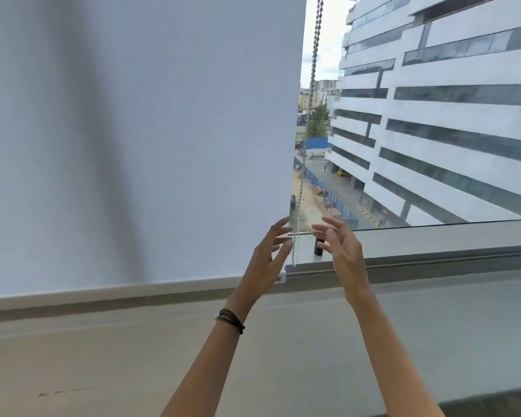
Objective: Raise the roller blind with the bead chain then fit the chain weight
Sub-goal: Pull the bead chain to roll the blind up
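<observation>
A white roller blind hangs fully down over the left part of the window, its bottom bar close to the sill. The bead chain hangs just right of the blind's edge, and its lower loop ends between my hands. My left hand is raised beside the chain with fingers spread, touching nothing that I can make out. My right hand is up on the chain's other side, fingers apart and empty. A small dark cylinder stands on the window frame behind my right fingers.
A wide grey sill runs below the window. The window frame ledge stretches to the right. Through the glass a large white building and a street far below are visible.
</observation>
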